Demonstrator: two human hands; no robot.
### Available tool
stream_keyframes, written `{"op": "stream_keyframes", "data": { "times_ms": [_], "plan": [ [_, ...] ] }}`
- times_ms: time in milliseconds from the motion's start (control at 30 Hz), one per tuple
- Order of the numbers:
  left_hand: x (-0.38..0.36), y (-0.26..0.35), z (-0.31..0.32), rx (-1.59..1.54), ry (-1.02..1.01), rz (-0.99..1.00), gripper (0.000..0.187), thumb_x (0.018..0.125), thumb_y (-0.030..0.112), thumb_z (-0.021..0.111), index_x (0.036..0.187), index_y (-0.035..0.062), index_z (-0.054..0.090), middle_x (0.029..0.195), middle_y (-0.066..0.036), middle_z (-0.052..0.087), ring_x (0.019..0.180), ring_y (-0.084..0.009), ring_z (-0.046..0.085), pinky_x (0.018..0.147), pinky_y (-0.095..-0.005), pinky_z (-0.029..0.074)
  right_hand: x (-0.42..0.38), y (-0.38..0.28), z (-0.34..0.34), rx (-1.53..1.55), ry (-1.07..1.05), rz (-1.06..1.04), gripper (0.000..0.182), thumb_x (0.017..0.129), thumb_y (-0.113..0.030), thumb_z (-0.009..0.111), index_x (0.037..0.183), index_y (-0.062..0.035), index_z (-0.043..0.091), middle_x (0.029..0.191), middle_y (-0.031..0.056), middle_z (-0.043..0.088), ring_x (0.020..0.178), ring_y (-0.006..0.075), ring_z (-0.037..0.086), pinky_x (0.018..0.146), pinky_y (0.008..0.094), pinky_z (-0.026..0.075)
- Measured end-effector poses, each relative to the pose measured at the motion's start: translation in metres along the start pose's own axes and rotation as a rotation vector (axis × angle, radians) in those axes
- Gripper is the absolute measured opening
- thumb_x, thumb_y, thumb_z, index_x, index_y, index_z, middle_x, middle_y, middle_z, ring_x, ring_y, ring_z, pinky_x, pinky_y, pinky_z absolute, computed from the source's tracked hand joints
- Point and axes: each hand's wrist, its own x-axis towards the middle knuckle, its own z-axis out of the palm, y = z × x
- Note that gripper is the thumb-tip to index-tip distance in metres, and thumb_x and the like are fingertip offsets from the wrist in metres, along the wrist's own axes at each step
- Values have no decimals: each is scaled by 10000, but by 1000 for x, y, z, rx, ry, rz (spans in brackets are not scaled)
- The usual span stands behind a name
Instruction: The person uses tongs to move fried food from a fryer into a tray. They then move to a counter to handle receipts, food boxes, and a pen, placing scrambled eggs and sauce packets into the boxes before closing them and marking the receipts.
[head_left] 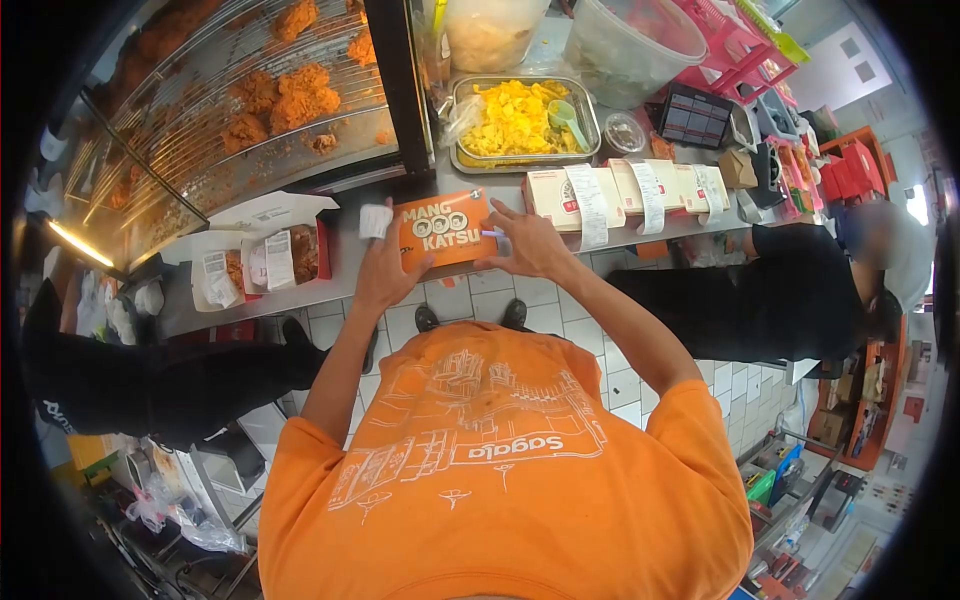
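An orange cardboard food box (444, 228) with white "MANG KATSU" lettering lies closed on the counter in front of me. My left hand (385, 270) grips its left side, thumb along the front edge. At the fingertips of that hand is a small white paper slip (375, 221). From the other side my right hand (532, 243) holds the box, thumb at the front corner and forefinger reaching past the back corner. A thin white stick, like a pen (491, 233), shows between its fingers.
Closed boxes (546, 192) with receipts (588, 205) line the counter to the right. Open boxes of fried chicken (302, 255) stand left, below the chicken display rack (230, 120). Behind is a steel tray (525, 157) of yellow food with a green scoop. People stand on both sides.
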Motion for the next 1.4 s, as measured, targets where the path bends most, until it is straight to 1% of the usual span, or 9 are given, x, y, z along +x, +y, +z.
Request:
{"op": "stream_keyframes", "data": {
  "times_ms": [233, 433, 633, 700, 900, 967, 1067, 1233, 1400],
  "plan": [
    [29, -8, -7, 65, -328, 163, 1036, 826, 524, 693, 1527, -18, 156, 1546, -315, 212, 1340, -493, 370, 1079, -506, 371, 7, -13, 7, -136, -76, -26, 702, 862, -418, 696, 1430, -129, 404, 1515, 257, 343, 744, 398, 680, 727, 480, 545],
    [29, -11, -1, 230, -241, 317, 1049, 848, 424, 710, 1552, 32, 39, 1381, -362, 432, 1289, -513, 412, 1058, -506, 379, 15, -1, 10, -280, -60, -169, 697, 894, -392, 632, 1465, -88, 373, 1463, 339, 364, 631, 325, 677, 572, 401, 543],
    [40, -8, -9, 317, -709, -4, 950, 885, 271, 666, 1546, 14, 33, 1461, -364, 309, 1295, -527, 387, 1027, -520, 403, 12, 10, 22, -522, -16, -318, 587, 904, -191, 565, 1445, -36, 397, 1414, 371, 407, 534, 214, 655, 482, 323, 517],
    [28, -33, 13, 374, -238, 405, 879, 877, 277, 614, 1528, -37, 114, 1376, -354, 445, 1117, -546, 537, 930, -545, 483, 11, 11, 27, -476, -40, -264, 627, 894, -192, 602, 1464, -68, 371, 1455, 327, 378, 607, 271, 669, 531, 362, 533],
    [11, 0, 14, 243, -23, 328, 1046, 779, 424, 771, 1518, -30, 186, 1425, -241, 475, 1263, -490, 459, 1136, -523, 258, -9, -1, 36, -158, 62, -154, 566, 952, -331, 592, 1459, -156, 411, 1513, 219, 361, 793, 355, 687, 640, 422, 557],
    [2, 7, -4, 137, 30, 302, 945, 833, 374, 737, 1513, -17, 210, 1427, -229, 479, 1248, -457, 489, 1094, -494, 327, -13, -9, 33, -120, 68, -113, 544, 961, -388, 581, 1440, -167, 448, 1526, 203, 349, 833, 366, 686, 664, 430, 559],
    [-14, -2, -25, -111, 75, 159, 717, 940, 282, 631, 1501, 20, 269, 1420, -210, 494, 1219, -381, 540, 976, -430, 450, -18, -23, 12, -132, 181, -45, 550, 930, -344, 636, 1389, -71, 506, 1435, 213, 478, 827, 334, 696, 676, 420, 551],
    [0, 91, -30, -1028, 143, -87, 426, 1032, 195, 454, 1446, 96, 437, 1173, -140, 594, 1075, -205, 565, 797, -327, 493, -14, -86, 4, 918, 462, 159, 451, 876, -334, 721, 1172, -7, 621, 909, 124, 729, 731, 215, 703, 634, 344, 530],
    [12, 58, 6, -539, -50, -89, 465, 1000, 243, 507, 1451, 144, 451, 1074, -129, 595, 1081, -230, 468, 912, -389, 394, 5, -75, 15, 918, 263, 413, 315, 916, -269, 672, 990, 37, 669, 732, 100, 699, 598, 149, 657, 558, 287, 496]
  ]
}}
